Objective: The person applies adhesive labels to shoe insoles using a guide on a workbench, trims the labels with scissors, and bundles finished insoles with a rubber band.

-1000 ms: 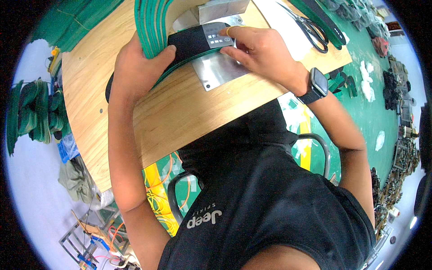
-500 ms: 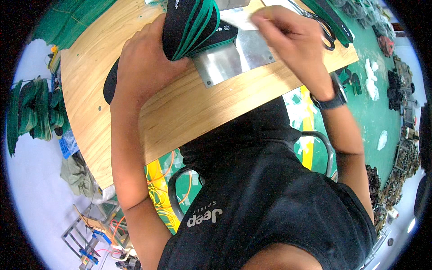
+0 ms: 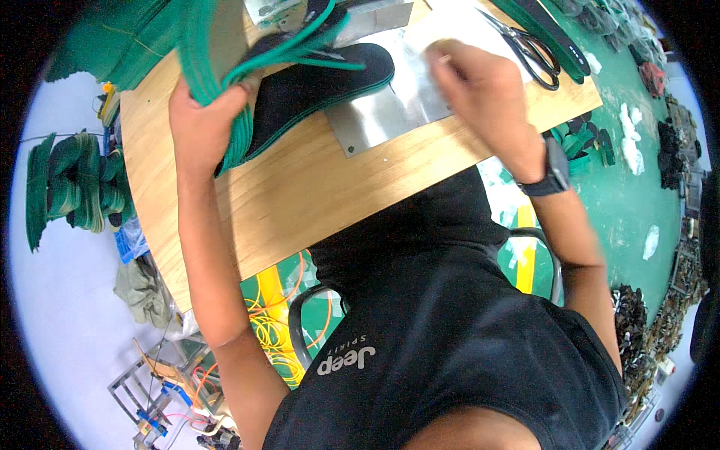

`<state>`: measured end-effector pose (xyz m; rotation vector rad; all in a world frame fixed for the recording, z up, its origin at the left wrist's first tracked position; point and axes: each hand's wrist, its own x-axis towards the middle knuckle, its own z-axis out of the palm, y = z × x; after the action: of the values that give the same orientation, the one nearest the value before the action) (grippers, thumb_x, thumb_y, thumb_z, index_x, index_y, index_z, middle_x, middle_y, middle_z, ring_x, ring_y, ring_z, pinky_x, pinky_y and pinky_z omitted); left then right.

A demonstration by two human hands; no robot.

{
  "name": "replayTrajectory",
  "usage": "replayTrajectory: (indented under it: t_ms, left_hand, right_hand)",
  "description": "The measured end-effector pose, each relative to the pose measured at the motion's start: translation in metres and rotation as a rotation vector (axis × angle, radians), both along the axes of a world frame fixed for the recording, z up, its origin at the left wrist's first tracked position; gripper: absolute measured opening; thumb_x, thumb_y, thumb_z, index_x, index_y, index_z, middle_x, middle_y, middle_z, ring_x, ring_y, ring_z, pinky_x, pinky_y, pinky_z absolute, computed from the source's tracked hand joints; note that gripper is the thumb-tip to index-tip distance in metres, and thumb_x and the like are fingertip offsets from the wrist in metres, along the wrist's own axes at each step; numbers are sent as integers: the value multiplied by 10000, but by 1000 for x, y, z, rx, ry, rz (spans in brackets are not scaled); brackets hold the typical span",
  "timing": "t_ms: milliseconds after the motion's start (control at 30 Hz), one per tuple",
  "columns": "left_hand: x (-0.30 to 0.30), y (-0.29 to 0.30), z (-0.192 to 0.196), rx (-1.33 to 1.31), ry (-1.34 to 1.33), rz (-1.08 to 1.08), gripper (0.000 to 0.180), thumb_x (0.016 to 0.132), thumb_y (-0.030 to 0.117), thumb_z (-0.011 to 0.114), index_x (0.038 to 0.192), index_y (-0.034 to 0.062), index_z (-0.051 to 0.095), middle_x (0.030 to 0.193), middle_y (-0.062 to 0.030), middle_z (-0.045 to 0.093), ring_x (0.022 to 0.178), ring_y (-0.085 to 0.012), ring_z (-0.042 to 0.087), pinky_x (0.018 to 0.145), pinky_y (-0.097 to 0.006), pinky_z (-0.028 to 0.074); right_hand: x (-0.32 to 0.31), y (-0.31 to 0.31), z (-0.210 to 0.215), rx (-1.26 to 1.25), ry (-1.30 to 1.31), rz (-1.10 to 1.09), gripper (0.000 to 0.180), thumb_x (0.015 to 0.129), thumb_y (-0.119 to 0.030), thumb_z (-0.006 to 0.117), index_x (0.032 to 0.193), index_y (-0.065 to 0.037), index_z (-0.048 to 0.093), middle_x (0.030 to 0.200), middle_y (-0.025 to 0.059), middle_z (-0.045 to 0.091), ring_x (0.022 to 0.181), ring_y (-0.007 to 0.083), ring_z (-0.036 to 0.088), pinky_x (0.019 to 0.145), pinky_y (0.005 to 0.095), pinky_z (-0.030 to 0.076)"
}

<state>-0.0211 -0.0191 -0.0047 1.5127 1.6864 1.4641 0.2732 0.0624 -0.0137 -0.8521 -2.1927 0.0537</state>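
Observation:
My left hand [image 3: 199, 131] is closed around a bent bunch of green-sided insoles [image 3: 196, 45] at the upper left of the wooden table [image 3: 300, 217]. Against that hand, a black insole [image 3: 315, 86] with a green underside lies with its rounded end over a shiny metal plate [image 3: 360, 124]. My right hand [image 3: 487, 94], a dark watch on its wrist, hovers over the plate's right side with thumb and fingers pinched together. Motion blur hides whatever may be between those fingertips. Beyond it lies a white sheet [image 3: 457, 26].
Black-handled scissors [image 3: 536, 56] lie right of my right hand, next to a strip of dark insoles [image 3: 551, 41] at the table edge. Green sheets [image 3: 112, 45] are piled at the far left. Yellow hoses [image 3: 274, 337] lie on the floor beneath.
My left hand has turned and moved slightly left, bending the insole bunch from its black faces to its green sides. The black insole shows more fully. My right hand has shifted slightly down, still pinched.

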Motion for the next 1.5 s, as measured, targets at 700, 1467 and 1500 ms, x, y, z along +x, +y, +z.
replayTrajectory:
  t_ms: [700,1467,1500]
  left_hand:
    - [-7,-4,-2,49,-126,-10,182,752,102,666,907,7,654,841,-25,647,748,-100,580,716,-254,457]
    - [-8,-1,-3,32,-64,70,166,755,92,677,888,-6,659,832,-31,656,750,-109,590,716,-260,459]
    - [-8,-1,-2,10,-78,71,165,754,88,677,887,-9,659,834,-32,657,752,-111,592,717,-260,459]
  right_hand:
    - [-35,7,-26,-25,-225,289,214,867,-167,599,1018,-21,643,714,144,616,593,297,603,543,368,479]
    - [-33,-9,-28,-204,-251,277,166,850,-192,553,887,-31,563,675,155,597,627,357,600,553,434,478]
    - [-32,-10,-27,-211,-232,282,175,849,-190,556,918,-29,568,677,156,600,627,360,600,550,436,478]
